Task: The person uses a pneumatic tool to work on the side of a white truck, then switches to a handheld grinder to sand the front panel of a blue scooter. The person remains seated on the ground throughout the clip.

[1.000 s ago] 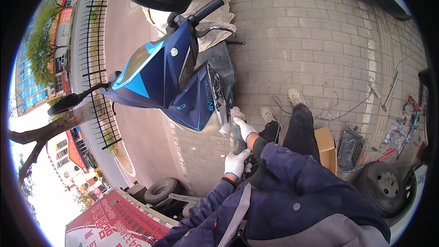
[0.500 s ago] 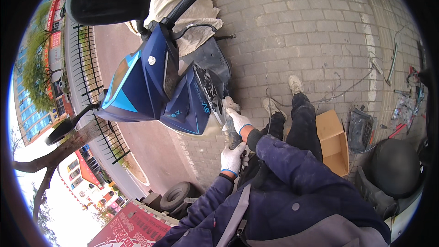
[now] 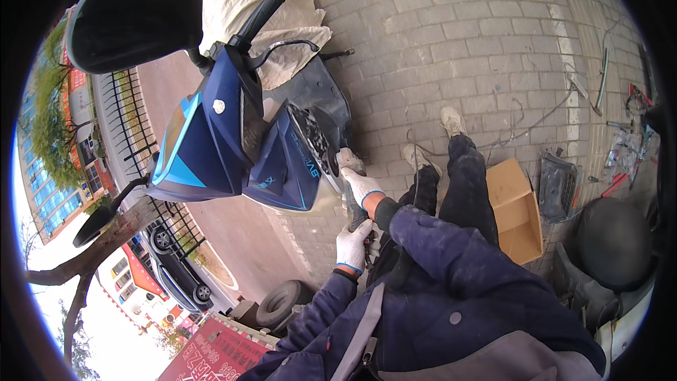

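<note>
Both my hands wear white knitted gloves and hold a dusty grey power tool (image 3: 356, 213) that looks like an angle grinder. Its rear body is in the grip of my left hand (image 3: 352, 245), fingers closed round it. My right hand (image 3: 362, 186) is closed round the front part, close behind the tool head (image 3: 350, 161). That head is up against the lower edge of a dark blue scooter's side panel (image 3: 293, 162); the exact contact point is hidden. Along the panel, a strip (image 3: 310, 134) looks scuffed black and white.
A pale cloth (image 3: 240, 7) covers the scooter's far part. Right of my legs are an open cardboard box (image 3: 518, 212), a dark plastic part (image 3: 558, 187) and scattered tools (image 3: 624, 141). A cable (image 3: 493, 142) lies across the paving. A tyre (image 3: 284, 303) lies at lower left.
The view has shifted slightly, so the scooter's mirror shows larger and lower. A dark car has come into sight beyond the fence. Both hands keep their hold on the tool.
</note>
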A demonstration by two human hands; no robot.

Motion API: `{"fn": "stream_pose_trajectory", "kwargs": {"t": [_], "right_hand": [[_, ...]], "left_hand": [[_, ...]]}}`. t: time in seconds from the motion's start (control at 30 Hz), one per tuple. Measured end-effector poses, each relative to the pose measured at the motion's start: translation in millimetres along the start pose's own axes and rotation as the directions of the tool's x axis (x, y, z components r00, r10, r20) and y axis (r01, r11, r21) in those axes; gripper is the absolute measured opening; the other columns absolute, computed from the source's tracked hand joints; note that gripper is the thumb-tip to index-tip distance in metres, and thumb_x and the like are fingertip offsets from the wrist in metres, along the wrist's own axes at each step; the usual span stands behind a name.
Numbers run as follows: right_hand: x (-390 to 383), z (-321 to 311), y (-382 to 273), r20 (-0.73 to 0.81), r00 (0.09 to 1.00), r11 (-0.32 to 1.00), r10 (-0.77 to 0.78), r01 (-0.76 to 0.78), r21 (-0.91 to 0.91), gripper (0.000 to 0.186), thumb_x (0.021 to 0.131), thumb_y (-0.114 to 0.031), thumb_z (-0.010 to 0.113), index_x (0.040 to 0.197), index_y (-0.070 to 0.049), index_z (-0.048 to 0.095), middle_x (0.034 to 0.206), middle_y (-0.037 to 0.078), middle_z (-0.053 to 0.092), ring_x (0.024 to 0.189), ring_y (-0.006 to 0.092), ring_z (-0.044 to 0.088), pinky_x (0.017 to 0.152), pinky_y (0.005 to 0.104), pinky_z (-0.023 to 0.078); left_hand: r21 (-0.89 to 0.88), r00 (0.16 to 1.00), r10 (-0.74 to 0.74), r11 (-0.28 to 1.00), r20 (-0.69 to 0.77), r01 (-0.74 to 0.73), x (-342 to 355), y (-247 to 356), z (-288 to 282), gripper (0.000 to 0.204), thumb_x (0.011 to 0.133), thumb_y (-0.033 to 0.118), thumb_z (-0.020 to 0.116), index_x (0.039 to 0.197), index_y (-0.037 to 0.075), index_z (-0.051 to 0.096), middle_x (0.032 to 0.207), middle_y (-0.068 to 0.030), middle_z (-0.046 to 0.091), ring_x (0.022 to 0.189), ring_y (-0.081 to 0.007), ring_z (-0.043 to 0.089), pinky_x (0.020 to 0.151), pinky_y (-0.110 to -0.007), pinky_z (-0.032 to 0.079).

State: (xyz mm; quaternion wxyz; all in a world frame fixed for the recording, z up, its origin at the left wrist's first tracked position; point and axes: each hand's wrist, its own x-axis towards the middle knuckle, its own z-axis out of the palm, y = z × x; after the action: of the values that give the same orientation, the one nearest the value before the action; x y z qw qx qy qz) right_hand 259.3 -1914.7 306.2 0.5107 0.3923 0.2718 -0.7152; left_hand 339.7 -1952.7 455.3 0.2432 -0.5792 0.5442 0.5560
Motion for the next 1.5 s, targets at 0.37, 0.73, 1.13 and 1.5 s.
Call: {"fn": "stream_pose_trajectory", "kwargs": {"t": [0.37,0.73,1.13,1.5], "right_hand": [[-1,-3,6,-0.007,0.996,0.996,0.084,-0.084,0.018,0.078,0.097,-0.065,0.075,0.137,0.003,0.073,0.115,0.017,0.080,0.093,0.0287,0.077,0.081,0.0411,0.062],[4,-2,15,-0.071,0.991,0.956,-0.117,0.093,-0.280,0.092,0.096,-0.073,0.068,0.139,0.009,0.071,0.134,0.029,0.076,0.125,0.0418,0.072,0.107,0.0430,0.053],[-1,7,19,-0.178,0.981,0.891,-0.081,-0.009,-0.455,0.100,0.091,-0.083,0.063,0.135,0.006,0.074,0.134,0.035,0.074,0.132,0.0466,0.069,0.110,0.0466,0.052],[19,1,49,-0.206,0.973,0.917,-0.101,0.011,-0.400,0.097,0.091,-0.082,0.063,0.133,0.005,0.076,0.131,0.033,0.075,0.131,0.0450,0.070,0.109,0.0468,0.052]], "left_hand": [[0.084,0.999,-0.020,0.996,-0.030,0.022,-8,7,3,0.032,0.103,0.027,0.078,0.114,-0.001,0.067,0.081,-0.0089,0.071,0.055,-0.0191,0.067,0.047,-0.034,0.055],[-0.022,0.997,-0.071,0.997,0.035,0.072,-5,-9,-9,0.033,0.104,0.031,0.076,0.112,0.000,0.068,0.083,-0.0125,0.073,0.053,-0.0219,0.068,0.045,-0.035,0.056],[-0.178,0.992,0.027,0.984,0.126,-0.004,1,-20,-28,0.032,0.105,0.027,0.073,0.119,-0.001,0.068,0.089,-0.0141,0.075,0.060,-0.0234,0.070,0.053,-0.035,0.059],[-0.075,0.995,0.050,0.996,0.091,-0.043,11,-36,-51,0.035,0.103,0.027,0.075,0.122,-0.001,0.067,0.088,-0.0144,0.076,0.061,-0.0231,0.071,0.056,-0.035,0.060]]}}
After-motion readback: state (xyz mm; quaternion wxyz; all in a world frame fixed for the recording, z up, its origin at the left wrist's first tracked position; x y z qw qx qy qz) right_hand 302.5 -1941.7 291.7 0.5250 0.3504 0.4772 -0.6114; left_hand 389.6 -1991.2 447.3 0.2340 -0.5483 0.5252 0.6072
